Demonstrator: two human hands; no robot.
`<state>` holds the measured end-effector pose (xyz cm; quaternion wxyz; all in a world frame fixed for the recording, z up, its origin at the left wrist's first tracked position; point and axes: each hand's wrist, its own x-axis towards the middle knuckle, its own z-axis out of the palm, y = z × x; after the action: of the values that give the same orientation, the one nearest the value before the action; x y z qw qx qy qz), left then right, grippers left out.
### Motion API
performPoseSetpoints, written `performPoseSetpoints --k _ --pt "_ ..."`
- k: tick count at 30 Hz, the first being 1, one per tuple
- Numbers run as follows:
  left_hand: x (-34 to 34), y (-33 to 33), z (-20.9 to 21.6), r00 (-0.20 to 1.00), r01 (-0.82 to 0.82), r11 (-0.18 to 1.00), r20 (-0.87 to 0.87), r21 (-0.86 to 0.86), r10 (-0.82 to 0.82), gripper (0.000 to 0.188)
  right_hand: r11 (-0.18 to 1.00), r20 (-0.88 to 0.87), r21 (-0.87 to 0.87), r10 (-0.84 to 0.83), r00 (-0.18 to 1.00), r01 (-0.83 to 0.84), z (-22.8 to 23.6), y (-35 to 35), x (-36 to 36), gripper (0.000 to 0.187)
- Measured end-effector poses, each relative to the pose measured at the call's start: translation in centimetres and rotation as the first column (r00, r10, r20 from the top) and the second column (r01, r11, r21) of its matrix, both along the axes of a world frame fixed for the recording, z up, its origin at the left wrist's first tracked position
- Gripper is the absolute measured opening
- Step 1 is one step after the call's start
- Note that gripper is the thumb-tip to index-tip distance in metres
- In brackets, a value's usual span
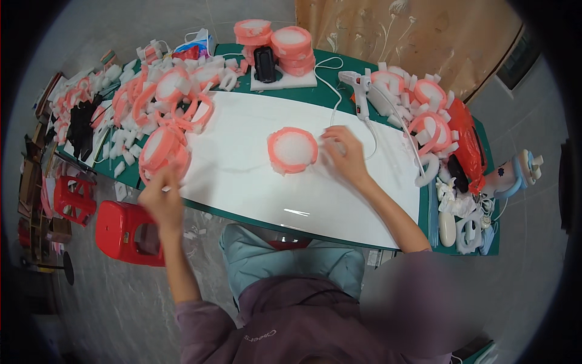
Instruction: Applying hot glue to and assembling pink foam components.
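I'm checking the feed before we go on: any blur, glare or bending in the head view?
Head view: the left hand is motion-blurred, the right hand sharper; a small glare streak lies on the white board; the green table edges bow toward the dark round rim.

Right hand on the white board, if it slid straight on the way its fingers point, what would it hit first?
The right hand points left, toward the round pink-and-white foam ring lying on the white board. That ring looks like the first contact; only a narrow gap separates them.

Dull purple long-sleeved sweatshirt point(285, 330), sleeves pushed up past the elbows, small pale lettering on the chest; light teal trousers point(285, 261); both forearms bare.
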<state>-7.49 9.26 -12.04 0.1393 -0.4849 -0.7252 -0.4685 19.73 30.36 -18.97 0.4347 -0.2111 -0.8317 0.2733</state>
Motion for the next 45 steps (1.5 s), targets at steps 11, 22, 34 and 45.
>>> performPoseSetpoints --k 11,22,34,45 --pt "2.4 16.0 -7.1 0.866 0.5 0.797 0.224 -0.34 -0.448 0.052 0.876 0.113 0.127 -0.479 0.871 0.466 1.0 7.4 4.5 0.037" --pt "1.8 16.2 -8.0 0.691 0.72 0.634 0.22 -0.281 -0.688 0.033 0.778 0.236 -0.313 -0.491 0.839 0.544 -0.8 14.2 1.8 0.051" --pt "1.4 17.9 -8.9 0.473 0.557 0.759 0.622 0.337 -0.624 0.03 0.876 -0.311 -0.387 -0.416 0.854 0.286 1.4 9.4 2.8 0.029" --pt "2.6 16.3 -6.5 0.106 0.558 0.67 0.759 0.49 -0.643 0.049 0.821 -0.256 -0.545 0.028 0.966 -0.169 1.2 0.1 2.5 0.023"
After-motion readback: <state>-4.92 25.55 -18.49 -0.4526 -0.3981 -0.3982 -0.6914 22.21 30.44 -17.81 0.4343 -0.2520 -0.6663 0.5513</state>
